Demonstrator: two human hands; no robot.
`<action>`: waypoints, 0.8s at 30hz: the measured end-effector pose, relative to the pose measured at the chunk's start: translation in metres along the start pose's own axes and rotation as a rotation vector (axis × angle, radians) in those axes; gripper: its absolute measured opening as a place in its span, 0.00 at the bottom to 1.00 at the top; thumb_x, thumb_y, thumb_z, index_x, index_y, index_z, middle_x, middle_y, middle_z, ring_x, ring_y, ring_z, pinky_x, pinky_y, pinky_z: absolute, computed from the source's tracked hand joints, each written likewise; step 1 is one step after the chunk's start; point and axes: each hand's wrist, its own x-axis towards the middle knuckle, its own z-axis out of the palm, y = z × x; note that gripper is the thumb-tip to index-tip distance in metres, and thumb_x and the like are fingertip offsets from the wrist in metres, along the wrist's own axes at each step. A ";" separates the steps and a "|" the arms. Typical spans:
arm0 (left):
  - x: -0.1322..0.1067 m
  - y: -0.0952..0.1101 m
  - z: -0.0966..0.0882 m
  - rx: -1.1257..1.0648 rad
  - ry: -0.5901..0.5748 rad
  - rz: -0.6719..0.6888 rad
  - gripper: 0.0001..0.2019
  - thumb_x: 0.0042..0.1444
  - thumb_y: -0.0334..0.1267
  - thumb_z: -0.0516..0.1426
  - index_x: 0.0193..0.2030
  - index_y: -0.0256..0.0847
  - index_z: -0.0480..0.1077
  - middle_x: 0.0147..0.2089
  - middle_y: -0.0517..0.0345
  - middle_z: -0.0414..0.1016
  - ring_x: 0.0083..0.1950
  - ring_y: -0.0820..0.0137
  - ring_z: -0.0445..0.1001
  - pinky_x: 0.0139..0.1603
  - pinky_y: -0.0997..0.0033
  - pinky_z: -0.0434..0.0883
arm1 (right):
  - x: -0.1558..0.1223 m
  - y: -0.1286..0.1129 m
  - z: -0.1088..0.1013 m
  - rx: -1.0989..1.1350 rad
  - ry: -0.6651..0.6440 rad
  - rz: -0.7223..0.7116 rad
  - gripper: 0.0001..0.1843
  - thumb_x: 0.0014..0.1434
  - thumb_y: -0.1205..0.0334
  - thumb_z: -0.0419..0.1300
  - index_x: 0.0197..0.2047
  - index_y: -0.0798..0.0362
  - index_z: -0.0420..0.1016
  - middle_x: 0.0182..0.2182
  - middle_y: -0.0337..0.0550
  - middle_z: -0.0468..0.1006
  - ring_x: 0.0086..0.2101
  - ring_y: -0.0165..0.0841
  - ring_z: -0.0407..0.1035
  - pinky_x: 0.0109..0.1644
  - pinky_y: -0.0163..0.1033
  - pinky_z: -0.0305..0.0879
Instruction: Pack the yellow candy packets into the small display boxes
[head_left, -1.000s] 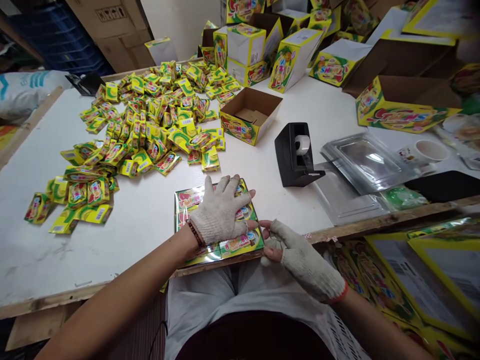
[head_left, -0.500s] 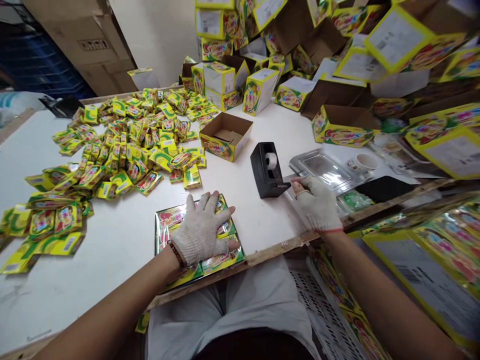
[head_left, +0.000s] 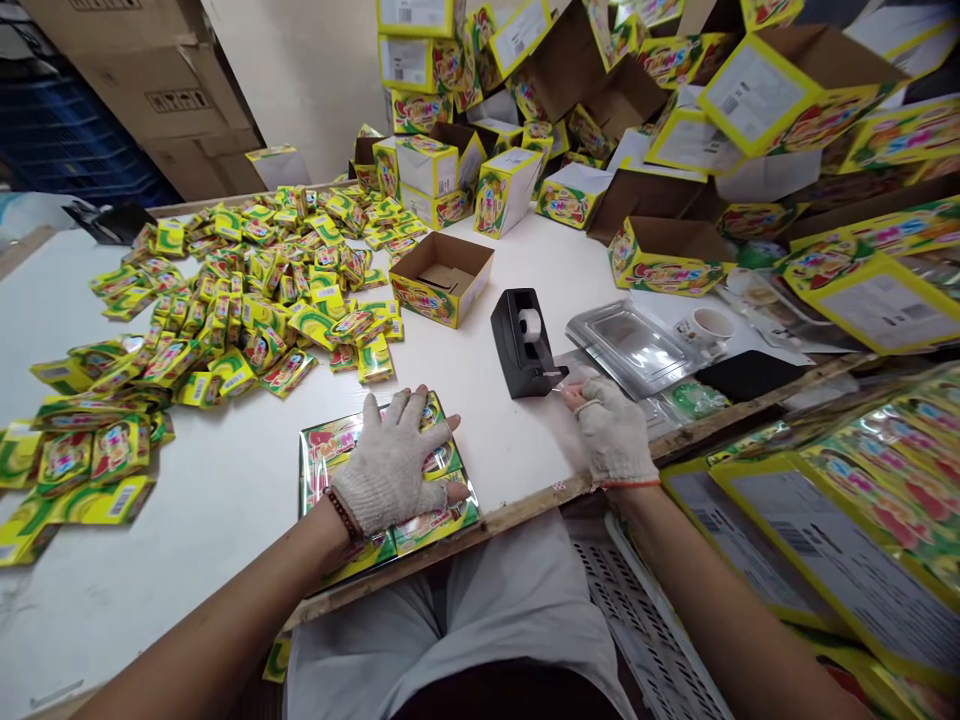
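Note:
My left hand point(head_left: 394, 462), in a white knit glove, lies flat with its fingers spread on a plastic-wrapped bundle of yellow-green packets point(head_left: 444, 518) at the table's near edge. My right hand point(head_left: 611, 432), gloved too, sits just right of the black tape dispenser point(head_left: 521, 345). Its fingertips pinch a strip of clear tape drawn from the dispenser.
A big heap of small yellow-green packets point(head_left: 225, 290) covers the left of the white table point(head_left: 225, 490). An open brown box point(head_left: 441, 278) stands behind the dispenser. Clear plastic trays point(head_left: 634, 345) lie to the right. Printed cartons point(head_left: 675, 90) pile up at back and right.
My right hand left the bundle's edge, reached right to the tape dispenser, and now draws back slightly with tape. My left hand stayed pressed on the bundle. The camera turned right.

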 end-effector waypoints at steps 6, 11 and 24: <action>0.001 0.000 -0.001 -0.004 -0.005 -0.002 0.40 0.51 0.69 0.58 0.67 0.50 0.66 0.72 0.33 0.57 0.70 0.35 0.56 0.64 0.24 0.49 | -0.005 0.035 0.018 0.084 -0.070 0.243 0.18 0.46 0.42 0.60 0.25 0.50 0.67 0.21 0.39 0.69 0.26 0.32 0.60 0.32 0.39 0.59; 0.000 0.000 -0.001 -0.016 -0.030 -0.004 0.42 0.51 0.70 0.57 0.68 0.52 0.64 0.72 0.34 0.56 0.71 0.36 0.54 0.64 0.24 0.49 | -0.009 0.024 0.007 0.051 -0.350 0.175 0.17 0.50 0.45 0.61 0.24 0.51 0.68 0.21 0.39 0.69 0.26 0.32 0.61 0.33 0.39 0.58; -0.001 -0.002 0.004 -0.004 0.052 0.026 0.34 0.57 0.64 0.57 0.67 0.52 0.65 0.72 0.37 0.58 0.69 0.37 0.58 0.63 0.25 0.53 | 0.018 -0.042 0.066 0.011 -1.340 -0.309 0.21 0.52 0.44 0.60 0.22 0.52 0.62 0.22 0.32 0.61 0.26 0.27 0.55 0.31 0.36 0.52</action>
